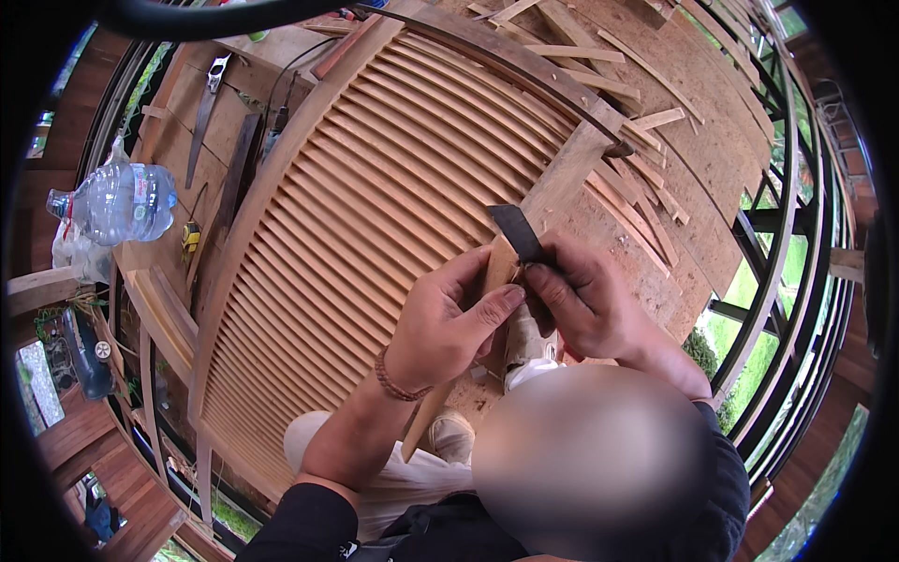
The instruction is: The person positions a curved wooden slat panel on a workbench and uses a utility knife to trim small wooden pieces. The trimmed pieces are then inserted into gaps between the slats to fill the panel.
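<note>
My left hand (449,323) is closed around a slim wooden strip (501,264), whose lower end shows below the wrist. A beaded bracelet circles that wrist. My right hand (588,292) grips a dark flat metal blade (515,231) with a squared end. The blade lies against the strip's upper end, and both thumbs come close together there. Whether the blade has a handle is hidden by the fingers. Beneath and left of my hands lies a wooden louvered panel (375,178) with many parallel slats in a frame.
Loose wooden offcuts (646,187) lie on boards at the far right. To the left are a handsaw (204,117), a yellow tape measure (191,236) and a large clear plastic bottle (131,204). Dark metal railing (773,281) borders the right side.
</note>
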### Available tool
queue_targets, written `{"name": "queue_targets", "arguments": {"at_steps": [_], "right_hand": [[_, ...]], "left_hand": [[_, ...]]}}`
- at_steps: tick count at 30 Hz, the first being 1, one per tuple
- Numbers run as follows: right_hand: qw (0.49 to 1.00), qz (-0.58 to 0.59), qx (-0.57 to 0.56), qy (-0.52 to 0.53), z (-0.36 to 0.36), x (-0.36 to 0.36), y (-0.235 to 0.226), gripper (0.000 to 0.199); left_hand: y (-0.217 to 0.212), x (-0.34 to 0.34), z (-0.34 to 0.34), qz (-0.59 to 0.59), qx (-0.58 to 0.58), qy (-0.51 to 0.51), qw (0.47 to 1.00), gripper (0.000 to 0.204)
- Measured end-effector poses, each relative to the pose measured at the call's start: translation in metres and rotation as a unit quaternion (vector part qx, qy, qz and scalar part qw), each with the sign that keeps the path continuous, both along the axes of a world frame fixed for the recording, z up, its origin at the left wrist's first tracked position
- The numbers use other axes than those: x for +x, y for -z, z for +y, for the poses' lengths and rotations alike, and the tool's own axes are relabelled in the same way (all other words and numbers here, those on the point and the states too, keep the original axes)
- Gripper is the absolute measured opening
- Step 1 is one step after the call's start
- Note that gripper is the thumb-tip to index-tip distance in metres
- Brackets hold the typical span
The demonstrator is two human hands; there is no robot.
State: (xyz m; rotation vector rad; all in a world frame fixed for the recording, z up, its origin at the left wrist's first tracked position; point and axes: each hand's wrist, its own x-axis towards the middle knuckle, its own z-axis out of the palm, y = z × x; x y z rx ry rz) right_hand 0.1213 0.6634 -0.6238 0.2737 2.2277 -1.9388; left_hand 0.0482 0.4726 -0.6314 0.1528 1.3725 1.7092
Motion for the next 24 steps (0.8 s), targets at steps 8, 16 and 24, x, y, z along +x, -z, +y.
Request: {"name": "queue_targets", "arguments": {"at_steps": [8, 16, 24], "right_hand": [[0.986, 0.065, 0.059, -0.142, 0.025, -0.016, -0.011, 0.012], [0.905, 0.261, 0.305, -0.141, 0.026, -0.021, -0.001, 0.014], [0.997, 0.012, -0.026, 0.069, 0.004, -0.009, 0.021, 0.016]], "left_hand": [[0.004, -0.004, -0.005, 0.003, -0.003, 0.054, 0.999, 0.041], [0.012, -0.001, 0.003, 0.020, -0.023, 0.000, 1.000, 0.045], [0.022, 0.003, 0.006, 0.156, -0.103, -0.015, 0.982, 0.042]]}}
